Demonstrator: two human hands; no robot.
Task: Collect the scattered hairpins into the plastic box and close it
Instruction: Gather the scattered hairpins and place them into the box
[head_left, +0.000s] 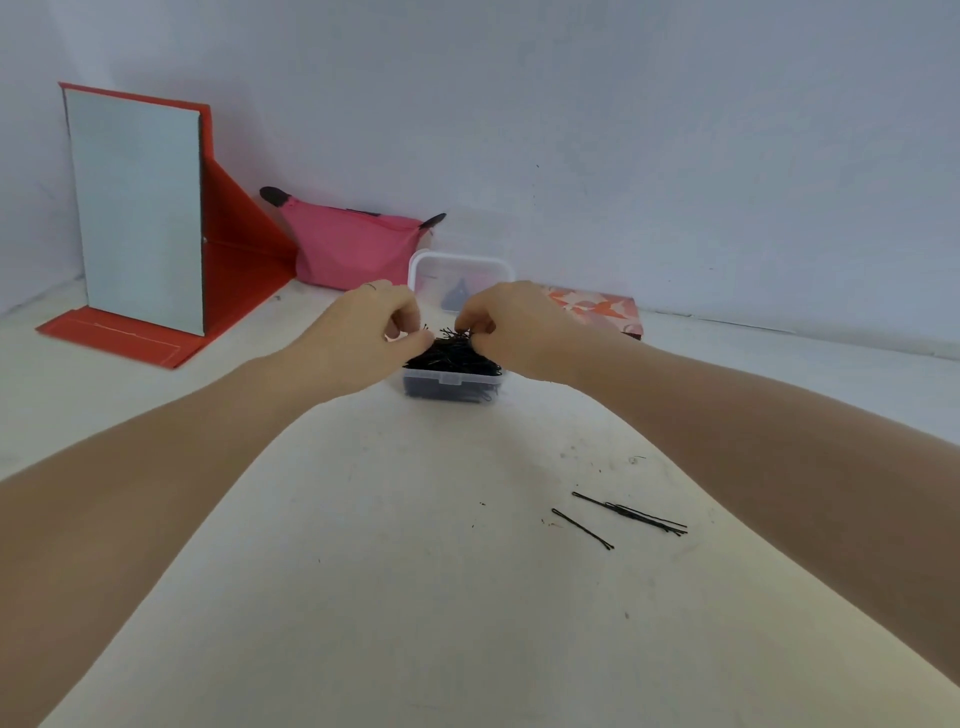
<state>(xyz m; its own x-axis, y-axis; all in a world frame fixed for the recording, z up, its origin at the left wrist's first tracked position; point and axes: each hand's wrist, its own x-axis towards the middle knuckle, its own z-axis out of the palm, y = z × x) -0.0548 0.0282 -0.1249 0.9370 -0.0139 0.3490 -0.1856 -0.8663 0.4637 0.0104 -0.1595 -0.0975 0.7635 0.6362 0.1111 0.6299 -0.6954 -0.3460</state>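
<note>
**Most hairpins boxed; a few strays left, lid not yet closed**

Progress, as I read it from the head view: the plastic box (451, 382) sits on the white table (395, 571), in the middle and toward the back, and it is heaped with black hairpins (451, 356) that rise above its rim. The lid (462, 275) stands open behind it, hinged up and leaning back. So the bulk of the collecting looks done. Still outstanding: a few loose hairpins (631, 514) lie on the table well apart from the box, nearer the camera and under my right forearm line. One lies alone; the others overlap in a small bundle just beside it. I cannot count the bundle exactly. After those go in, the heap likely needs flattening before the lid will shut.

Hand pose: both arms reach forward and meet over the box. The left hand (374, 325) has fingers curled, tips drawn together at the left edge of the heap; whether it pinches pins I cannot tell. The right hand (511, 322) is curled likewise, and its fingertips seem to pinch a tuft of pins at the top of the heap. Neither hand touches the lid.

Also present: a red folding mirror (135, 208), a pink pouch (348, 249), and a patterned orange box (597, 306) along the wall.
</note>
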